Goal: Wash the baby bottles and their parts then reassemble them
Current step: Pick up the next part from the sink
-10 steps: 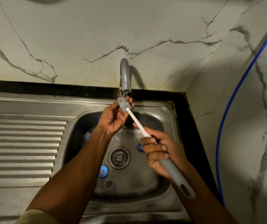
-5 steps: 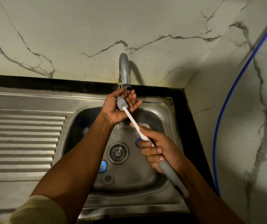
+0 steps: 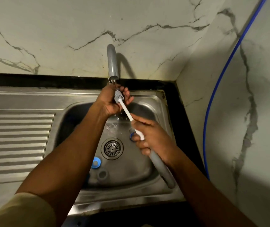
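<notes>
The left hand (image 3: pixel 109 102) curls its fingers round the bristle head of the bottle brush (image 3: pixel 126 112), beyond the drain (image 3: pixel 112 148). The right hand (image 3: pixel 152 138) grips the brush's grey handle, right of the drain. A blue bottle ring (image 3: pixel 96 163) lies in the sink (image 3: pixel 157 99), just left of the drain on its near side.

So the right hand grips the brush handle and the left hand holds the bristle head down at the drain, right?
Not at the drain. The head view shows the left hand holding the bristle head up under the tap spout, away from the drain. The right hand does grip the brush handle.
</notes>
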Demonstrator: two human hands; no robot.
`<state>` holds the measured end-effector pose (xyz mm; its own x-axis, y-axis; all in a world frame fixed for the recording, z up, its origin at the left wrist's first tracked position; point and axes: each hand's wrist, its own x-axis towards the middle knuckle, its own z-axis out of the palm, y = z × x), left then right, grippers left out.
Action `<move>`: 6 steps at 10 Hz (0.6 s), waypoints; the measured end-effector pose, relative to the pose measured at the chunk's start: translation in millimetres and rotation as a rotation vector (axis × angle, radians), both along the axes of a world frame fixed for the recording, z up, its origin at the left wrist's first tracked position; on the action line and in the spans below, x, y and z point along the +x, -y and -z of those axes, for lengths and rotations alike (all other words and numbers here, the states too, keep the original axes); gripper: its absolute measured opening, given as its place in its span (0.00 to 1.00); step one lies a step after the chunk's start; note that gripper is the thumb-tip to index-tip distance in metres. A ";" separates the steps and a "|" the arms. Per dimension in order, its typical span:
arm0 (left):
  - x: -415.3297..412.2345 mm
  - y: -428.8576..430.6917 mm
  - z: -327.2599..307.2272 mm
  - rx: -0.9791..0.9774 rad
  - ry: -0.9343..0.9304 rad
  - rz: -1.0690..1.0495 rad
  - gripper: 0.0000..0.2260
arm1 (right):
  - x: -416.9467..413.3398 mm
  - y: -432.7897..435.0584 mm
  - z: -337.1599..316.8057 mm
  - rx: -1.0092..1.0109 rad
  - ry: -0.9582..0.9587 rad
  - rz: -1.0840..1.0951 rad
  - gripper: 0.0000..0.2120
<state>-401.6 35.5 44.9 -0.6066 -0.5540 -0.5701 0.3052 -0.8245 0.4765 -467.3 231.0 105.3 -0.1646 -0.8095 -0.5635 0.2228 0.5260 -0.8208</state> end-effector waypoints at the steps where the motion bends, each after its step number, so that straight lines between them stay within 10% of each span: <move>1: -12.1 0.2 11.2 -0.251 0.402 -0.064 0.09 | 7.3 -3.0 20.6 0.011 -1.298 -0.414 0.24; 2: -3.0 -1.5 10.0 -0.151 0.256 0.036 0.11 | 5.9 -1.3 21.1 -0.069 -0.943 -0.197 0.22; 3: 14.4 -3.7 1.6 -0.012 -0.075 0.089 0.10 | -5.3 1.1 5.7 0.035 0.371 0.095 0.13; 4: 11.1 -1.5 5.7 -0.037 0.003 0.094 0.15 | -7.0 -3.7 3.2 0.018 0.258 0.069 0.15; 5: -2.5 -5.0 11.7 -0.330 0.483 0.114 0.16 | -0.5 -6.0 15.4 -0.010 -1.162 -0.386 0.23; 6: -3.0 -2.5 15.0 -0.352 0.506 0.070 0.12 | 8.0 -2.9 19.4 -0.041 -1.180 -0.295 0.23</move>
<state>-404.6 38.0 29.8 -0.3507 -0.7298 -0.5869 -0.0789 -0.6014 0.7950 -459.3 233.9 85.9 -0.3652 -0.9162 -0.1650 -0.7955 0.3992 -0.4559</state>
